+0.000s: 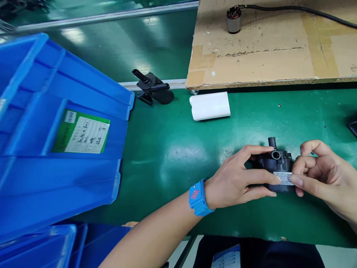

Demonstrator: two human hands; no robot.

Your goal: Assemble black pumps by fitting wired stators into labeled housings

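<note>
A small black pump (pixel 275 163) with two round ports sits on the green mat (pixel 173 149), gripped between both my hands. My left hand (pixel 240 178), with a blue wrist strap (pixel 198 198), wraps its fingers round the pump's left side. My right hand (pixel 320 175) closes on the right side, its thumb pressing a small white label (pixel 283 178) onto the pump's front face.
Stacked blue plastic bins (pixel 55 141) with a paper tag fill the left. A white plastic piece (pixel 210 106) and a black pump part (pixel 152 88) lie farther back. A cardboard-covered board (pixel 264 52) holds a motor stator (pixel 233 19) with a black cable.
</note>
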